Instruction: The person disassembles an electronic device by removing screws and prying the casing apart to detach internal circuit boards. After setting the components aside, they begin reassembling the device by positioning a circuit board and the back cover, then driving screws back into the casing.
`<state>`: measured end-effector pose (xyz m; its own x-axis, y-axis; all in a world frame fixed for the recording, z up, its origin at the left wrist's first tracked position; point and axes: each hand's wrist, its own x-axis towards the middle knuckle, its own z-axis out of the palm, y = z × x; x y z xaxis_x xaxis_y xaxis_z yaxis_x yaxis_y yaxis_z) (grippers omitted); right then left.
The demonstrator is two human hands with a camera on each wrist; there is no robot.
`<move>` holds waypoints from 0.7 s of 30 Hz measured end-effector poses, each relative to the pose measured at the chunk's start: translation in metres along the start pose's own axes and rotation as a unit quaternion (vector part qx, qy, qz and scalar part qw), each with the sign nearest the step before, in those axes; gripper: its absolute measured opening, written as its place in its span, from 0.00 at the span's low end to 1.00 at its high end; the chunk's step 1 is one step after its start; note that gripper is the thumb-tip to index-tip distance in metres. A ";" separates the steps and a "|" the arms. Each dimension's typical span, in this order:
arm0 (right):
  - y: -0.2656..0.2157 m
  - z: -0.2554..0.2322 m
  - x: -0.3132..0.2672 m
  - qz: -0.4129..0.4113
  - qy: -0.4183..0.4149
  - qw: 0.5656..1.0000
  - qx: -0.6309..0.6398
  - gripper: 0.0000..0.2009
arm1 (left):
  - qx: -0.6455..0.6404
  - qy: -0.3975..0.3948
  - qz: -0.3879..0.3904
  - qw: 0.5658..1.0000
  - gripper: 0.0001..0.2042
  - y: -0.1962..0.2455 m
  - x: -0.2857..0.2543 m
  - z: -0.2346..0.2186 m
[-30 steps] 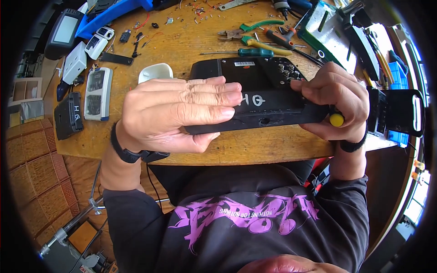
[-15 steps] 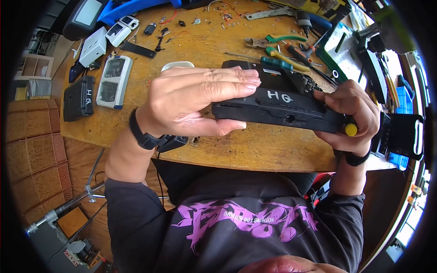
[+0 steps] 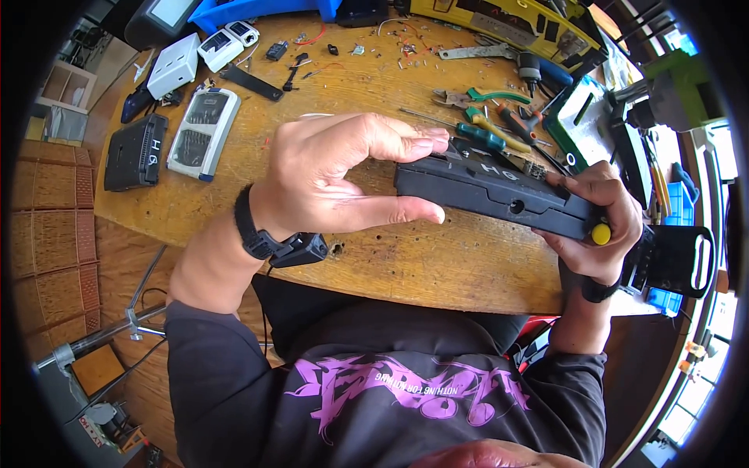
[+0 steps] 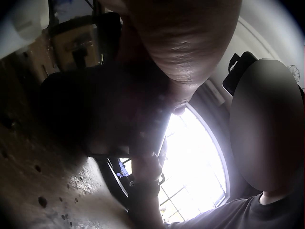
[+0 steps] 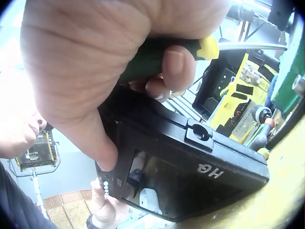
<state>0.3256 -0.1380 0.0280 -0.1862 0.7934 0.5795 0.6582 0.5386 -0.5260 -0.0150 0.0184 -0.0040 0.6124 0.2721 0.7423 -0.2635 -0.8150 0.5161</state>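
Observation:
In the head view, a black monitor [image 3: 468, 191] marked HQ is held tilted above the wooden table, its edge facing me and its right end lower. My left hand [image 3: 320, 175] holds its left end, thumb along the near side and bent fingers on top. My right hand [image 3: 605, 207] grips the other end, with a tool's yellow end [image 3: 600, 234] sticking out of the same grasp. The right wrist view shows the screen [image 5: 176, 186] and the tool's dark green handle [image 5: 145, 62] under the fingers. The monitor [image 4: 105, 109] is only a dark shape in the left wrist view.
Pliers [image 3: 454, 98] and a green-handled screwdriver [image 3: 482, 138] lie beyond the monitor. At left are a bit case [image 3: 204, 125] and another black HQ unit [image 3: 135, 152]. A green machine [image 3: 679, 90] stands at right; a yellow case [image 3: 511, 27] is at the back.
The monitor has tilted, its right end dropping and more of its near edge showing. My left fingers, earlier flat across its top, have drawn back to its left end and bent. The head view has shifted.

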 end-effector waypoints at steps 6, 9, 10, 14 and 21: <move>0.003 -0.002 -0.003 -0.013 -0.002 1.000 -0.005 0.22 | 0.030 -0.010 0.015 0.999 0.27 0.006 -0.001 -0.003; 0.005 -0.003 -0.004 -0.023 -0.010 1.000 0.005 0.22 | 0.035 -0.027 0.025 0.999 0.26 0.008 -0.001 -0.005; 0.005 -0.004 -0.004 -0.036 -0.020 0.999 0.009 0.22 | 0.032 -0.029 0.025 0.999 0.26 0.007 0.000 -0.005; 0.007 -0.005 -0.002 -0.073 -0.035 0.997 0.011 0.24 | 0.019 -0.033 0.043 0.998 0.26 0.006 0.000 -0.005; 0.002 -0.005 -0.001 -0.079 -0.069 0.993 0.047 0.22 | 0.007 -0.076 0.045 0.996 0.27 0.004 -0.003 -0.009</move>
<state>0.3310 -0.1395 0.0296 -0.3838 0.7243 0.5728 0.5424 0.6788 -0.4949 -0.0242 0.0191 -0.0006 0.6922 0.1173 0.7121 -0.3131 -0.8402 0.4427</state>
